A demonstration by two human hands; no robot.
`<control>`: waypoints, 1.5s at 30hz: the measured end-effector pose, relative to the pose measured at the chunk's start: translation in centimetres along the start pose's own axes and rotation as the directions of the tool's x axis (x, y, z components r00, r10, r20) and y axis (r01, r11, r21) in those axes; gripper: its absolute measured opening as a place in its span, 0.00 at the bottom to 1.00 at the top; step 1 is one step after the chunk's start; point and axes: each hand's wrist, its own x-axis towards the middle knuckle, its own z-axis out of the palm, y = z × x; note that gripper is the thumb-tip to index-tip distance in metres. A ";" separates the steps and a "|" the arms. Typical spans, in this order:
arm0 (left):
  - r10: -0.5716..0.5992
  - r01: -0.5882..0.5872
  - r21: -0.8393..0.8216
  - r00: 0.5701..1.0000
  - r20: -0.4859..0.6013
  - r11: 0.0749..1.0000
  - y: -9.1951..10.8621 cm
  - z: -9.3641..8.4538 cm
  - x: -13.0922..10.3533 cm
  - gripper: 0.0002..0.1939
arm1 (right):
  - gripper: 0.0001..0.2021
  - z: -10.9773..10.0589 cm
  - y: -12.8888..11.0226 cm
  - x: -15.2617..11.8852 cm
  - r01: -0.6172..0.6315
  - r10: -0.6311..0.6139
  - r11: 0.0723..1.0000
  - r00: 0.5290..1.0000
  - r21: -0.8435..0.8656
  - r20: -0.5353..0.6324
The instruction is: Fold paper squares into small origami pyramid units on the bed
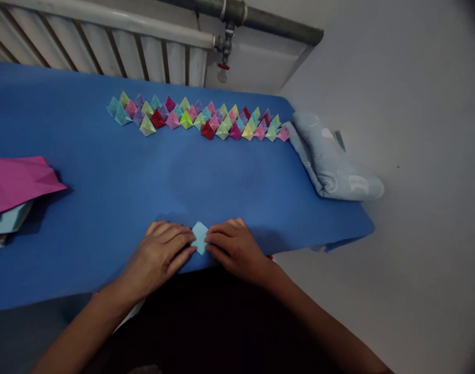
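Note:
Between my two hands, near the front edge of the blue surface, is a small light blue folded paper (199, 238) with a diamond-like outline. My left hand (159, 252) grips its left side with fingertips and thumb pressed together. On the opposite side, my right hand (235, 246) pinches the right edge in the same way. Farther back stand rows of small folded paper pieces (186, 120) in green, pink, red, purple, yellow and blue, each rising to a point.
At the left lies a stack of coloured paper with a magenta sheet (21, 179) on top. A folded light blue patterned cloth (334, 161) rests at the right end of the blue-covered table (116, 187). Behind it are a white radiator (128, 26) and a pipe valve (226, 47).

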 end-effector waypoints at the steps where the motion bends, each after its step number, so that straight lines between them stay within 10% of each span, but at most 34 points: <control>1: -0.002 0.002 -0.005 1.000 0.011 1.000 0.0 -0.1 0.0 0.08 | 0.05 0.0 0.0 0.0 -0.003 0.003 1.000 1.000 0.003 0.002; 45: -0.006 0.007 0.068 1.000 -0.014 0.998 0.1 0.3 0.4 0.07 | 0.07 0.4 0.0 -0.1 -0.042 0.040 0.997 0.999 -0.062 -0.035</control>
